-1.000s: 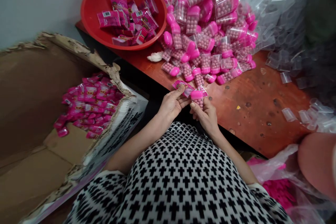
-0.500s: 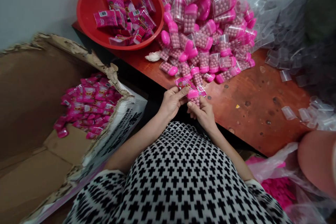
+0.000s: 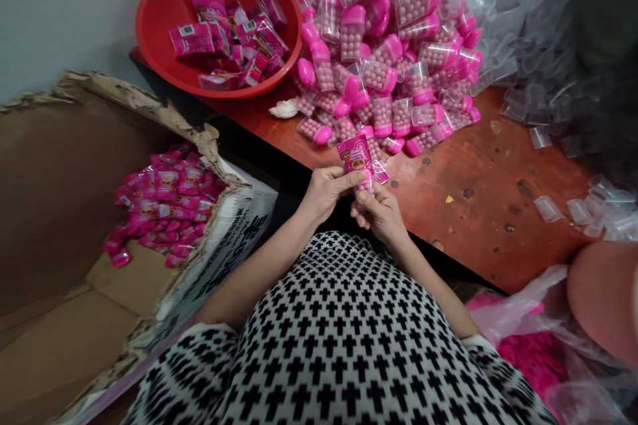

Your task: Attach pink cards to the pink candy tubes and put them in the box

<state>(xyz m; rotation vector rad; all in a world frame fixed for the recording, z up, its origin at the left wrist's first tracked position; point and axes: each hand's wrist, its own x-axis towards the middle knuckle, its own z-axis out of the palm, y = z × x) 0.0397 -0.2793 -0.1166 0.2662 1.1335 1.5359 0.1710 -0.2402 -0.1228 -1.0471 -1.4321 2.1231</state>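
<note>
At the table's near edge, both hands meet over one small item. My left hand [image 3: 326, 194] pinches a pink printed sleeve [image 3: 355, 151], which stands up above the fingers. My right hand [image 3: 379, 209] grips a clear container of pink balls [image 3: 364, 188], its upper part against the sleeve; how far the sleeve covers it is hidden by the fingers. Another printed wrapper [image 3: 381, 172] shows just behind the right fingers. Beyond the hands lies a large heap of clear containers with pink caps and pink balls [image 3: 383, 76].
A red bowl [image 3: 219, 89] with printed wrappers stands at the back left. An open cardboard box [image 3: 40, 199] holds wrapped pink containers on the left. Clear empty containers [image 3: 548, 209] lie at the right, near a pink rounded object [image 3: 605, 299] and a plastic bag [image 3: 538, 305].
The printed sleeve has turned from lying sideways to upright over the container. The pink cap shows less, and both hands remain closed together. The view has shifted slightly.
</note>
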